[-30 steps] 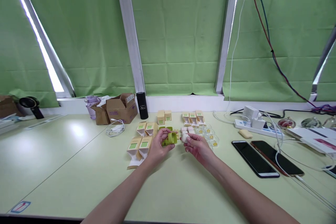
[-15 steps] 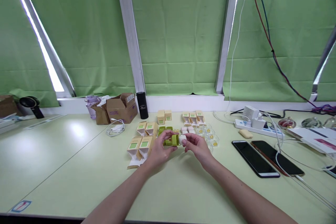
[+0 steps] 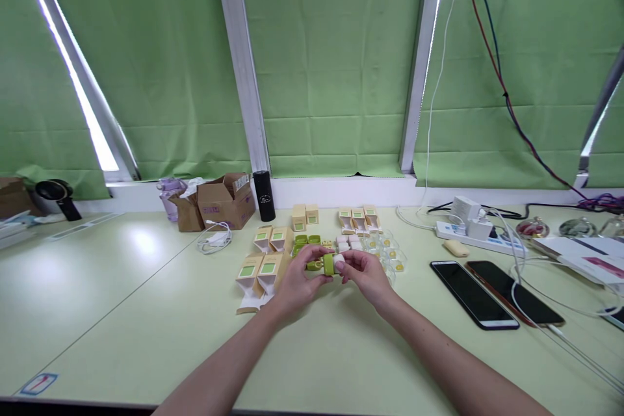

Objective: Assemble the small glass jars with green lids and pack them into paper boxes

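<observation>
My left hand (image 3: 303, 278) is closed on a small green plastic part (image 3: 328, 264) with a wider ring at its right end. In my right hand (image 3: 366, 274) a small white rounded piece (image 3: 338, 263) is pinched, touching that ring; fingers hide much of it. Behind the hands, more green plastic parts (image 3: 300, 240), several white pieces (image 3: 349, 242) and clear plastic cups with yellow centres (image 3: 389, 250) lie on the table. Opened cream boxes with green labels (image 3: 267, 273) stand beside my left hand.
More small boxes (image 3: 359, 220) stand further back. A cardboard carton (image 3: 225, 200) and a black tumbler (image 3: 264, 195) are near the wall. To the right lie two phones (image 3: 474, 296), a power strip (image 3: 480, 239), loose white cables and a beige rounded object (image 3: 456, 248).
The green part has shifted slightly right and tilted between my hands. Less of the white piece shows, and it sits closer against the green ring.
</observation>
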### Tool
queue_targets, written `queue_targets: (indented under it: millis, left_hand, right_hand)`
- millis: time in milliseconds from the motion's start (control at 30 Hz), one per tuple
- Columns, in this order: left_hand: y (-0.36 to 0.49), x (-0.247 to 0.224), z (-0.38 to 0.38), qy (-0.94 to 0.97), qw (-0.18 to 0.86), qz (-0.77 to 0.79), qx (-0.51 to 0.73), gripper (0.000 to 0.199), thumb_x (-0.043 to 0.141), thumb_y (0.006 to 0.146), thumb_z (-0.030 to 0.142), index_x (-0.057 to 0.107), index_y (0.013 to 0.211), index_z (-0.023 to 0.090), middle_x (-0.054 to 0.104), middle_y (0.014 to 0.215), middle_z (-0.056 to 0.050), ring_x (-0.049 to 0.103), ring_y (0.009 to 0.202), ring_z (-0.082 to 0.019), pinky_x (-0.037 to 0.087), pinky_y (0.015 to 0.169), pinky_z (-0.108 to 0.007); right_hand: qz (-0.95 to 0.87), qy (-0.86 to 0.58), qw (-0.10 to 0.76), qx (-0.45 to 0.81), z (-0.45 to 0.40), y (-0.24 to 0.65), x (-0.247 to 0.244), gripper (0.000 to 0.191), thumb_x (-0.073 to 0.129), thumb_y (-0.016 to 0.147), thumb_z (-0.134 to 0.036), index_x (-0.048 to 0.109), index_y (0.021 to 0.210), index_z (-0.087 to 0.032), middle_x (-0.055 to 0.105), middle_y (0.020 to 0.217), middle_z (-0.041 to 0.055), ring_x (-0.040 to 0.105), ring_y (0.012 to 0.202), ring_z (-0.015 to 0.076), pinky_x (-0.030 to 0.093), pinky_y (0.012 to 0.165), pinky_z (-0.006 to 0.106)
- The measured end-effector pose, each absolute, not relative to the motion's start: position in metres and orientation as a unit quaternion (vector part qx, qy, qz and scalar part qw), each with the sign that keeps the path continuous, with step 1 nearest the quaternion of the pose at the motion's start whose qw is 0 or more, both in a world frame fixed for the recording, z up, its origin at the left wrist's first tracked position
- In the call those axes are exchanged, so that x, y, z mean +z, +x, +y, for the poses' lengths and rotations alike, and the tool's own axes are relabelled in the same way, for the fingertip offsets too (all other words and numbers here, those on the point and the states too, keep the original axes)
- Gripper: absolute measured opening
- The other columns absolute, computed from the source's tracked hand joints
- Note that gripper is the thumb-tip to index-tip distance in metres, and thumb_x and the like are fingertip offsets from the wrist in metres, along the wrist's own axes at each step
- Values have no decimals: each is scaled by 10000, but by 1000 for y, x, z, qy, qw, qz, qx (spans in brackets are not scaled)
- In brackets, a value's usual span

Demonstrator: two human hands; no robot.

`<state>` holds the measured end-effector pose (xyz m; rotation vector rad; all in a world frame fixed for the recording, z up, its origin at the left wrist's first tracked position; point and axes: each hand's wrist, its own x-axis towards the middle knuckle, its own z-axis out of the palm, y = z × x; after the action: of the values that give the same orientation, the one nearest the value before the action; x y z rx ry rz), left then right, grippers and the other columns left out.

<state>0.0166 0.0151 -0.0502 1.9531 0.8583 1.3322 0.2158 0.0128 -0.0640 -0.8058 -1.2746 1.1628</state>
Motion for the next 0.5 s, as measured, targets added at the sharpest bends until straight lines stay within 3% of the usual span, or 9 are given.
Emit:
queue_targets:
  millis: [300,500]
  left_hand:
    - [16,-53,17,749,293,347,482,440,883,773,176,708,1170,249,737,1240,-68,686,1191,-274,519,1126,-471]
    - [18,-56,14,741,296,374,473,459,888,790,266,662,1188,243,723,1253,-78,711,1190,-291,573,1075,-471]
  right_hand:
    - [-558,-355,577,479,10,215,-63,497,904,702,-619,817,874,-160,720,696,32,623,601,161,558,586,307]
    - [-566,-374,577,454,10,214,-66,530,847,750,-656,802,909,-152,710,694,36,627,587,169,552,573,308]
